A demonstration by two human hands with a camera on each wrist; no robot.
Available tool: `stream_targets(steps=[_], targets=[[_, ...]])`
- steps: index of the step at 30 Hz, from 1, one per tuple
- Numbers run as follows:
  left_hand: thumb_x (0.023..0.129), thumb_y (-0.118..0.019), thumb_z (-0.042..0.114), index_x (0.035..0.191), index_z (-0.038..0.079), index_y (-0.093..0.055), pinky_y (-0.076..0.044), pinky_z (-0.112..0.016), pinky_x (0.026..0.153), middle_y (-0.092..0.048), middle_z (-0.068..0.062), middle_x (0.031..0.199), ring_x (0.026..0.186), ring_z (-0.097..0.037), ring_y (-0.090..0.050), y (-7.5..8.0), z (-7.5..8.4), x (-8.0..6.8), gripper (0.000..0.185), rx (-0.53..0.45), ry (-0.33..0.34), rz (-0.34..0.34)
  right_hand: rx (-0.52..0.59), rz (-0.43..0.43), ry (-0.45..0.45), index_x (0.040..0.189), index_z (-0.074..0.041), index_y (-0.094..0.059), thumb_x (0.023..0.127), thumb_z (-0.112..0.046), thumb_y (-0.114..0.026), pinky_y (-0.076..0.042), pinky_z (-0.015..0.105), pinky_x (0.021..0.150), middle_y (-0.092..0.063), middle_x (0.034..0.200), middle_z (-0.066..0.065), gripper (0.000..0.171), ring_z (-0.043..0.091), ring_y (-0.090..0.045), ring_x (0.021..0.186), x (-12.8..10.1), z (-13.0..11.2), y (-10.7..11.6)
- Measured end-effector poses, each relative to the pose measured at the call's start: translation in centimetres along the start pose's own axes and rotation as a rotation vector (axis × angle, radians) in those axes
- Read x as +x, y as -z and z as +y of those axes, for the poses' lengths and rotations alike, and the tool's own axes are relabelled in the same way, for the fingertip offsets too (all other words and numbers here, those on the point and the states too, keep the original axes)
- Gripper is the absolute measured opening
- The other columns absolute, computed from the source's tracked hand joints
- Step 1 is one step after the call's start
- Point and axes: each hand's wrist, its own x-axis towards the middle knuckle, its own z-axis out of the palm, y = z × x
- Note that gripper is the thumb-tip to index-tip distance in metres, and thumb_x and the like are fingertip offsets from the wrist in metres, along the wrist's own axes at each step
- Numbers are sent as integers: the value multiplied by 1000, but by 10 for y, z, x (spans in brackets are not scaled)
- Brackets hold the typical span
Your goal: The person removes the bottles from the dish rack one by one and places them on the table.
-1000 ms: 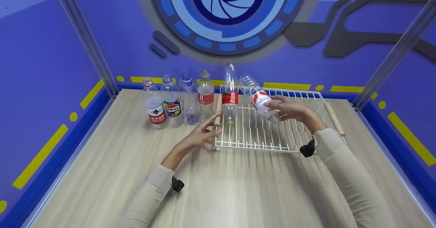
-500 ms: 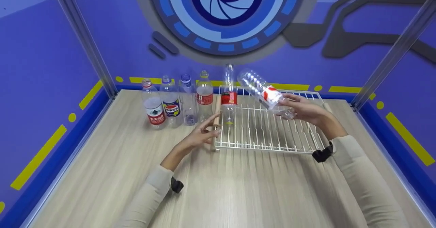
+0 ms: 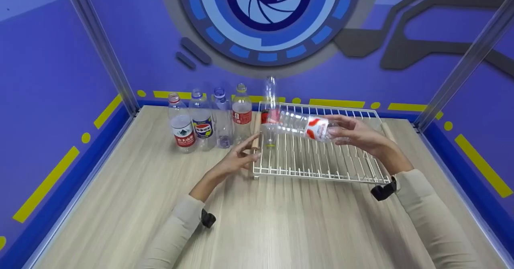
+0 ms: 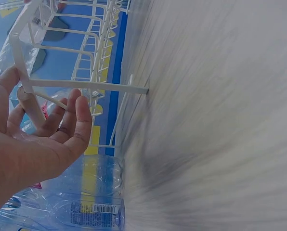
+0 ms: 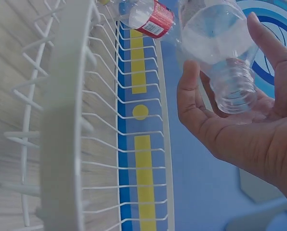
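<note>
Left hand [image 3: 237,161] at near-left corner of white wire rack [image 3: 321,168], fingers relaxed and slightly spread, gripping nothing; contact with wooden handle [image 3: 255,134] unclear. Right hand [image 3: 353,132] above rack, fingers curled round clear bottle [image 3: 305,125] held nearly horizontal, neck end hidden in palm. Behind: 1 inverted bottle [image 3: 271,112] in rack, partly masked; 4 upright bottles [image 3: 211,118] left of rack.

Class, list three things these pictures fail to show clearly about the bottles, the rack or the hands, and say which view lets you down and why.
1. Head view: print on the held bottle label is too small to read.
2. Left wrist view: the tabletop is motion-blurred; the standing bottles are cut off by the bottom edge.
3. Right wrist view: the held bottle's neck end is cut off by the top edge.
4. Head view: whether the left hand touches the rack.
</note>
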Motion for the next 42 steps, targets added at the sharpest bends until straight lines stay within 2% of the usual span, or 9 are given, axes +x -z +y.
stream_targets(steps=[2, 8, 16, 23, 26, 29, 32, 34, 42], targets=[[103, -63, 22, 162, 30, -29, -52, -54, 96, -48, -18, 150, 113, -26, -61, -1, -1, 0, 69, 1, -13, 7, -9, -19, 25, 153, -11, -44, 98, -9, -66, -57, 28, 90, -58, 137, -2, 59, 16, -64, 109, -1, 2, -1], [102, -64, 18, 162, 25, -31, -54, -39, 87, -54, -19, 144, 103, -18, -59, -2, -1, 0, 69, 35, -39, 40, -21, -70, 80, 152, -5, -43, 95, -1, -66, -58, 28, 91, -53, 143, -6, 62, 16, -65, 110, -2, 6, -6], [101, -66, 24, 162, 27, -32, -51, -59, 102, -49, -18, 150, 115, -22, -56, 1, 2, -3, 70, 86, -25, 35, -31, -101, 94, 151, -6, -46, 93, 1, -68, -58, 27, 89, -55, 143, -2, 63, 17, -65, 110, -5, 5, -16], [100, -67, 26, 159, 20, -37, -50, -59, 102, -47, -18, 154, 123, -31, -55, 11, 10, -15, 67, 118, -50, 4, -43, -104, 102, 151, -1, -45, 91, 2, -71, -58, 28, 91, -60, 138, -6, 66, 14, -65, 110, -9, 4, -25], [101, -65, 23, 154, 14, -47, -54, -49, 99, -51, -17, 150, 124, -33, -54, 15, 17, -21, 56, 145, -68, 58, -57, -108, 107, 151, -1, -45, 90, 1, -72, -57, 28, 93, -60, 139, -7, 67, 14, -65, 112, -11, 3, -28], [102, -63, 21, 146, 11, -56, -49, -37, 99, -55, -14, 146, 128, -32, -52, 18, 28, -28, 45, 183, -95, 139, -82, -117, 114, 149, -5, -48, 90, 0, -73, -57, 28, 95, -60, 139, -7, 64, 15, -64, 116, -14, 2, -33], [102, -61, 21, 143, 9, -59, -43, -36, 101, -56, -13, 144, 132, -32, -48, 20, 41, -35, 42, 208, -139, 179, -114, -122, 125, 147, -8, -52, 90, -2, -74, -57, 30, 96, -61, 138, -4, 62, 16, -63, 119, -16, 0, -39], [102, -61, 24, 143, 10, -59, -41, -38, 102, -56, -12, 144, 131, -31, -48, 20, 51, -39, 43, 226, -158, 161, -133, -125, 129, 146, -10, -53, 89, -4, -76, -56, 30, 96, -61, 138, -4, 62, 17, -62, 120, -18, -1, -44], [97, -67, 45, 147, 22, -56, -46, -41, 103, -60, -9, 143, 127, -24, -56, 15, 75, -52, 57, 316, -146, -63, -131, -125, 154, 144, -7, -55, 85, -2, -79, -58, 33, 96, -66, 134, -3, 64, 18, -64, 121, -22, -6, -58]])
